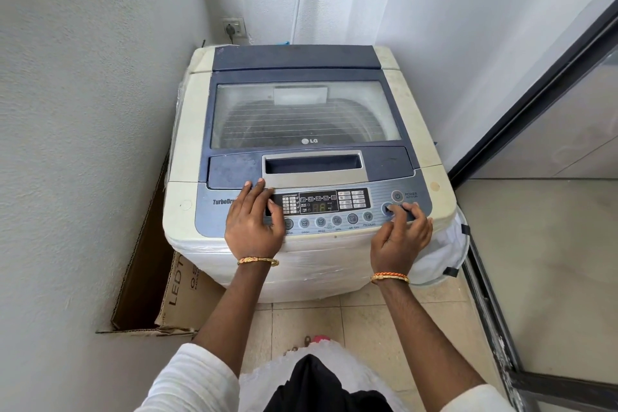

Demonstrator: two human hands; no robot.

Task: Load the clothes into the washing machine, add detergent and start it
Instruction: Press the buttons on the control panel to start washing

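A cream and blue top-loading washing machine [187, 130] stands in the corner with its glass lid [304, 114] down. Dark shapes show faintly through the glass. The display [319, 207] on the control panel is lit. My left hand [254, 221] rests flat on the left part of the panel, fingers spread, fingertips at the lid's front edge. My right hand [403, 229] is over the round button [389, 209] at the panel's right, below the power button [397, 196], with a fingertip on it. Neither hand holds anything.
A flattened cardboard box [150, 278] leans between the machine and the left wall. A white mesh laundry basket [444, 254] sits at the machine's right side. A dark-framed sliding glass door [535, 130] runs along the right. A wall socket [234, 27] is behind the machine.
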